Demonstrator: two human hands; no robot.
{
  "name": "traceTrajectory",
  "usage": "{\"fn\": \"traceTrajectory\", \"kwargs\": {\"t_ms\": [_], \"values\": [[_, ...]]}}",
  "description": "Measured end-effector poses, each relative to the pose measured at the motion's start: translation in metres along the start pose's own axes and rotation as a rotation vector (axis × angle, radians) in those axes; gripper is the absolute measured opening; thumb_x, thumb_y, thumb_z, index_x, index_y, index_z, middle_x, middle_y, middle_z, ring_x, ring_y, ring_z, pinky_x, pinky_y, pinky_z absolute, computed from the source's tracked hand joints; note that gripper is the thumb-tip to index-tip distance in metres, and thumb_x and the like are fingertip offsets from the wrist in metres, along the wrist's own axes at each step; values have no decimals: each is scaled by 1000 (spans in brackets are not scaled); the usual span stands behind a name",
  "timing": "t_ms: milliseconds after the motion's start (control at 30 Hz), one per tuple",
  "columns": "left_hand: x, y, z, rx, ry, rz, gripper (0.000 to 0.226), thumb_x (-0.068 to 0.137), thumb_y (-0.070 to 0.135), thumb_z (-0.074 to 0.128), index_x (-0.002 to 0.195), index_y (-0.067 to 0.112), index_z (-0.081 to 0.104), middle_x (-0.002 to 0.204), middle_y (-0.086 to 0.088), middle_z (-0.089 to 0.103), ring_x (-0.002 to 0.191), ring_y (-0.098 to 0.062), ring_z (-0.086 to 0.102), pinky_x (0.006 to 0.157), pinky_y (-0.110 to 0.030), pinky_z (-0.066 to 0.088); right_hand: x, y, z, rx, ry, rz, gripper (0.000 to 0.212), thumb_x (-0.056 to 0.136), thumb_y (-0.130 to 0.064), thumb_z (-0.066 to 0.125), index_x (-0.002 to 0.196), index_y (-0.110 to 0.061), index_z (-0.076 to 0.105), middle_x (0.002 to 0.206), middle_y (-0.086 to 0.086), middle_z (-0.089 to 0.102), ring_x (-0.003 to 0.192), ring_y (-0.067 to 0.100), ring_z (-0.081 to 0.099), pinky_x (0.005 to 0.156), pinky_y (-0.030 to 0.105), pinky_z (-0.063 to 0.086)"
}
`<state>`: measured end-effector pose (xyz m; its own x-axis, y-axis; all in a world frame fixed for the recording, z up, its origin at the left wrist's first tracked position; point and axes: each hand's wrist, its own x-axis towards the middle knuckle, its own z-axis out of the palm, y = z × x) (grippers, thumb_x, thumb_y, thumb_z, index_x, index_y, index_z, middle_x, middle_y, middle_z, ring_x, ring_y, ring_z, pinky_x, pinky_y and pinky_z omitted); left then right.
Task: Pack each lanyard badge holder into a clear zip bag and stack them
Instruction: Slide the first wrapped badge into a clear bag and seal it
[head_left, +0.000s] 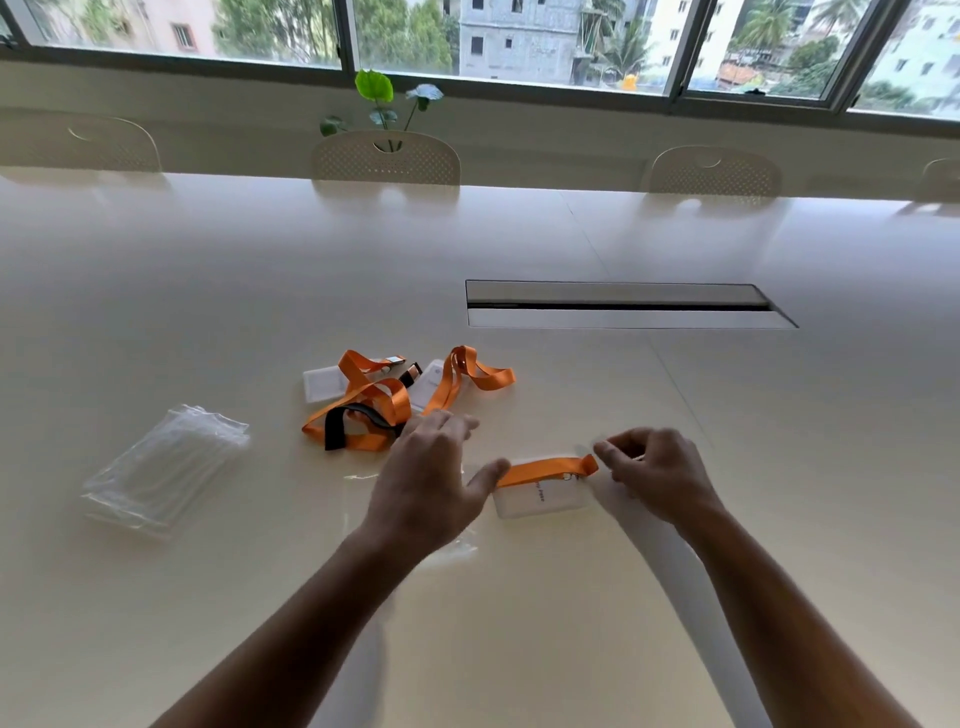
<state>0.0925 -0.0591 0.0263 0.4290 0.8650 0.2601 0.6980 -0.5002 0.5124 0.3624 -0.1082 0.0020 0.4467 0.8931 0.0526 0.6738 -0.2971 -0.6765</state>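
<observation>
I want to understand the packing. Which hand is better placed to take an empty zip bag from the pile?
Probably the left hand. The pile of clear zip bags lies on its side of the table, while the right hand is busy pinching the end of the folded orange lanyard.

Orange lanyard straps (382, 402), one with a black section (337, 426). White badge holders (324, 383). Clear zip bags (166, 467), glossy. Cream surface (208, 291) with a grey cable tray (623, 306). Cream chair (384, 158), perforated dot pattern. Green-leaved plant (374, 85).
</observation>
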Motion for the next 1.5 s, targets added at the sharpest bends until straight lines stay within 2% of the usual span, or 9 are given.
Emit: {"fn": "traceTrajectory", "kwargs": {"t_ms": [100, 233, 467, 600, 700, 867, 1067, 1333, 1500], "values": [[10, 20, 15, 260, -59, -122, 59, 89, 67, 57, 118, 17, 68, 109, -3, 69, 111, -24, 56, 92, -39, 49, -3, -1, 4, -58, -29, -1, 20, 86, -42, 79, 83, -23, 83, 62, -20, 66, 66, 1, 65, 56, 18, 43], [20, 28, 28, 426, -199, -171, 52, 87, 69, 58, 96, 19, 70, 99, -6, 69, 107, -28, 56, 94, -44, 44, -3, -7, 6, -70, -57, -16, 16, 80, -43, 84, 77, -27, 83, 49, -22, 61, 54, -5, 62, 46, 10, 38], [34, 17, 37, 172, -275, -282, 50, 84, 60, 70, 118, 23, 64, 114, -2, 68, 113, -24, 57, 100, -44, 47, -1, -15, 12, -131, -25, -5, 26, 81, -37, 81, 60, -28, 69, 56, -18, 61, 59, -3, 59, 51, 19, 35], [40, 12, 34, 8, -314, -342, 41, 84, 54, 75, 107, 22, 64, 97, 0, 68, 95, -19, 64, 89, -43, 57, -1, -19, 14, -61, 49, -83, 24, 85, -32, 79, 66, -25, 66, 59, -15, 61, 56, -2, 56, 48, 11, 33], [43, 15, 33, -125, -319, -312, 26, 86, 46, 76, 95, 23, 67, 85, 2, 67, 82, -14, 66, 80, -39, 61, -3, -24, 16, 71, 96, -148, 22, 87, -27, 79, 70, -26, 64, 62, -12, 64, 56, 2, 60, 50, 9, 41], [47, 16, 34, -282, -183, -225, 30, 91, 34, 73, 112, 13, 71, 90, 4, 69, 83, -10, 67, 77, -30, 62, -4, -28, 12, 254, 133, -157, 11, 89, -25, 78, 81, -21, 73, 71, -9, 72, 65, 10, 69, 60, 27, 58], [51, 12, 31, -351, -128, -219, 31, 92, 31, 73, 117, 13, 69, 89, 11, 64, 78, -4, 65, 55, -3, 47, 6, -20, -2, 557, -30, -136, 8, 93, -15, 73, 92, -20, 79, 83, -2, 81, 80, 17, 78, 75, 30, 64], [49, 9, 23, -412, -253, -178, 27, 92, 26, 72, 117, 16, 68, 97, 11, 66, 87, -5, 67, 67, -11, 56, 18, -10, -22, 787, -327, -47, 37, 71, -25, 88, 104, -12, 78, 93, 16, 80, 84, 25, 78, 69, 27, 62], [43, 5, 19, -409, -283, -131, 23, 92, 23, 72, 114, 15, 69, 101, 7, 69, 92, -7, 69, 75, -15, 59, 18, -11, -27, 766, -490, -40, 31, 72, -23, 86, 98, -7, 82, 96, 17, 79, 84, 20, 76, 71, 24, 61]]}}
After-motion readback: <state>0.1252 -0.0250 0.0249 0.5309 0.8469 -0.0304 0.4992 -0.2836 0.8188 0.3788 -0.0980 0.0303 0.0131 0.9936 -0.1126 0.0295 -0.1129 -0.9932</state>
